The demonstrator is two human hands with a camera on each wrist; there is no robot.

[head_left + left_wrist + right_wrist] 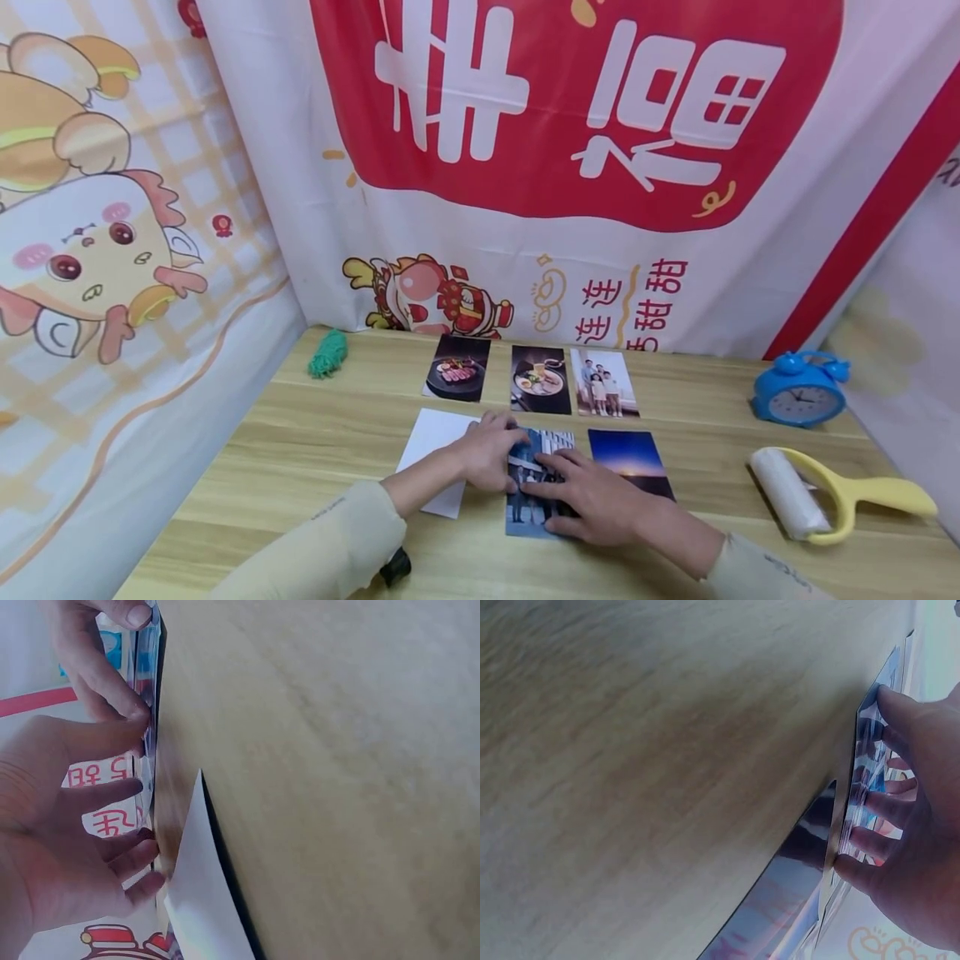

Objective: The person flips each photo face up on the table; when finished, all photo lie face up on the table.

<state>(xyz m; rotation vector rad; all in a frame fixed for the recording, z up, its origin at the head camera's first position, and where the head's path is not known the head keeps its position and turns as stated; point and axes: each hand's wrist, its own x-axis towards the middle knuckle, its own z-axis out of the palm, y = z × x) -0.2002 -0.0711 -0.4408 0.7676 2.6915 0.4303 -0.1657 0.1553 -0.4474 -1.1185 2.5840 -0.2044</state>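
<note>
A bluish photo of several standing people [519, 521] lies on the wooden table. My right hand [603, 500] rests on it from the right, fingers spread and fingertips touching its surface, as the right wrist view also shows. From the left, my left hand [489, 454] touches the photo's left side with extended fingers; in the left wrist view the left hand [75, 817] has its thumb near the other hand. Under the left forearm lies a blank white card [431, 437], partly hidden. Just beyond the right hand sits a sunset photo [626, 454], its lower part partly covered.
Behind are a steak photo [456, 371], a noodle bowl photo [540, 379] and a family photo [606, 383]. A green string bundle [328, 354] lies at the back left. On the right are a blue alarm clock [801, 398] and a lint roller [791, 492]. Printed cloth [262, 150] hangs behind.
</note>
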